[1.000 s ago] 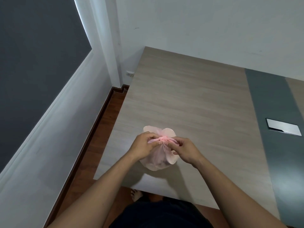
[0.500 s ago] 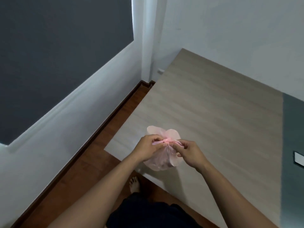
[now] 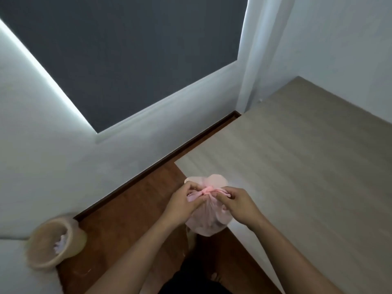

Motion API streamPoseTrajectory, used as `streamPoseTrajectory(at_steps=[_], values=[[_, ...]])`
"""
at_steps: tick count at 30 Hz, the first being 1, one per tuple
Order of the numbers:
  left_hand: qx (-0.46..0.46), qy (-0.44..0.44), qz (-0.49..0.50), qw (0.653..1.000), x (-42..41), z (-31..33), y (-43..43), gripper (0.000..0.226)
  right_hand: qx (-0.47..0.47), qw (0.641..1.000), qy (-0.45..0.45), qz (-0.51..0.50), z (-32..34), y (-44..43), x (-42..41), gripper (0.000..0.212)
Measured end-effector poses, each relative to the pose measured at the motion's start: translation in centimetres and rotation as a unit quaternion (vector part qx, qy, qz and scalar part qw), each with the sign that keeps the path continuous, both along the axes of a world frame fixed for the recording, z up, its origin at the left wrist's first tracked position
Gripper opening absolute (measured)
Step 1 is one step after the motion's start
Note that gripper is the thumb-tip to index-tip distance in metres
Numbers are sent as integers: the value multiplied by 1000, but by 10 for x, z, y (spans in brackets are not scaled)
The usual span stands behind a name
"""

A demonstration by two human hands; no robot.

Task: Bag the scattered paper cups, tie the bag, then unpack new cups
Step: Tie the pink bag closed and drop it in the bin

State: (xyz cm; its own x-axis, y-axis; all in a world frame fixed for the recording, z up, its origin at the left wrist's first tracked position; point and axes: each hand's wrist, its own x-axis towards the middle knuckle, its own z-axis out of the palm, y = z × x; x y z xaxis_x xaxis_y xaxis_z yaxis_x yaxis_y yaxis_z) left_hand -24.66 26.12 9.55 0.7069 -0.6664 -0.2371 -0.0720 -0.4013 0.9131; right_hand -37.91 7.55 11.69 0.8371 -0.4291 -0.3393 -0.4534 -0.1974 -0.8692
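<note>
A small pink plastic bag (image 3: 209, 222) hangs between my two hands at the near left corner of the wooden table (image 3: 307, 166), partly past its edge and over the floor. Its neck is gathered into a pink knot, with two loose flaps sticking up behind. My left hand (image 3: 183, 203) pinches the bag's neck on the left side. My right hand (image 3: 237, 201) pinches the tie end on the right. Dark shapes show faintly through the bag; I cannot tell what they are. No loose paper cups are in view.
A beige waste bin (image 3: 53, 240) with a crumpled pale liner stands on the brown floor (image 3: 131, 219) against the white wall at lower left. The wall runs close along the table's left side. My foot shows below the bag.
The view has swung left, bringing the floor and the waste bin into sight. Both hands and the bag have moved from over the table to its near left corner, still gripping the knot.
</note>
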Motion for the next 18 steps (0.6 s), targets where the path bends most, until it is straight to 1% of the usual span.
streamPoseTrajectory(at_steps=[3,7,10,13,16,18], values=[[21,-5,68,997,-14,4,54,26,6,999,-8,52,-2,39,5,26],[32,-36,101,994,-21,17,113,15,40,994,-14,102,-2,87,20,20],[38,-44,140,988,-20,20,159,12,53,987,-14,152,6,122,37,18],[46,-53,196,978,-13,21,202,11,56,980,-9,190,16,160,59,22],[82,-107,236,962,-1,20,249,5,41,973,-5,227,21,202,85,24],[91,-115,251,957,6,20,279,4,32,969,1,246,22,231,102,23]])
